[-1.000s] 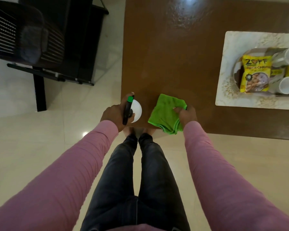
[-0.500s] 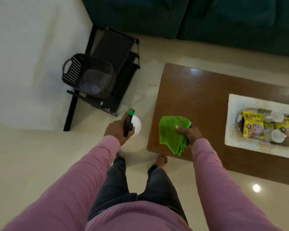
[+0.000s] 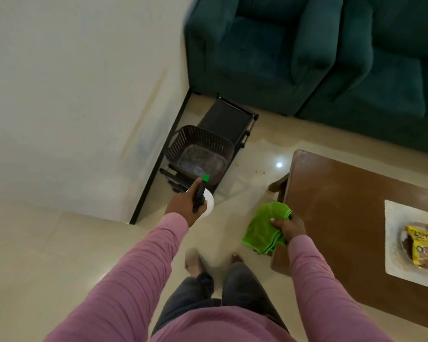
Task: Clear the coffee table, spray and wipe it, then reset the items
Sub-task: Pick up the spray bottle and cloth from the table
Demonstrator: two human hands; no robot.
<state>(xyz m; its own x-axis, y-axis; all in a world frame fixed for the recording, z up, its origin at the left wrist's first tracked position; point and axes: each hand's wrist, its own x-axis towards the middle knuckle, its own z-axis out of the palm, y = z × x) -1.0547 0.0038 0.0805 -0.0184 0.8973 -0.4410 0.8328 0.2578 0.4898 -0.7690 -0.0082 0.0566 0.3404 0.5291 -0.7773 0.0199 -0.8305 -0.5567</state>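
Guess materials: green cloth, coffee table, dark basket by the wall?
Green cloth: likely microfibre, soft nap, limp folds. Coffee table: wood or wood-look veneer, brown, semi-gloss with dull reflections. Basket: probably moulded plastic, dark, slotted weave-look walls.

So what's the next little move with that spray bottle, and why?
Probably lower the bottle into the basket. The left grip holds it just at the basket's near rim, the right grip holds the cloth beside the table edge, and the tray sits on the table, so spraying looks done.
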